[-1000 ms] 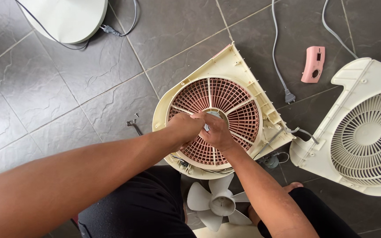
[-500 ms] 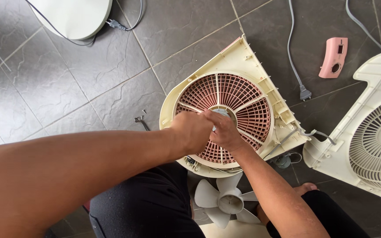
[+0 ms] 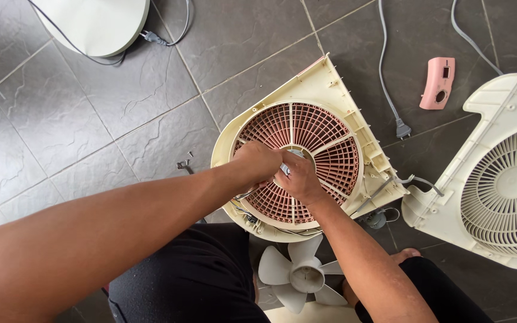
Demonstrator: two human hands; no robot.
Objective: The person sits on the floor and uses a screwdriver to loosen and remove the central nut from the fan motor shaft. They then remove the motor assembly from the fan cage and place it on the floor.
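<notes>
While the cream fan housing is lying on the grey tile floor, both hands are meeting at the hub of its pink grille. Left hand and right hand are each clenching around a small part there, hidden by the fingers. White blade is lying near the knees; plug is lying just beside the housing.

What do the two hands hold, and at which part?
Both the left hand and right hand grip the centre of the pink grille; what exactly they hold is hidden.
</notes>
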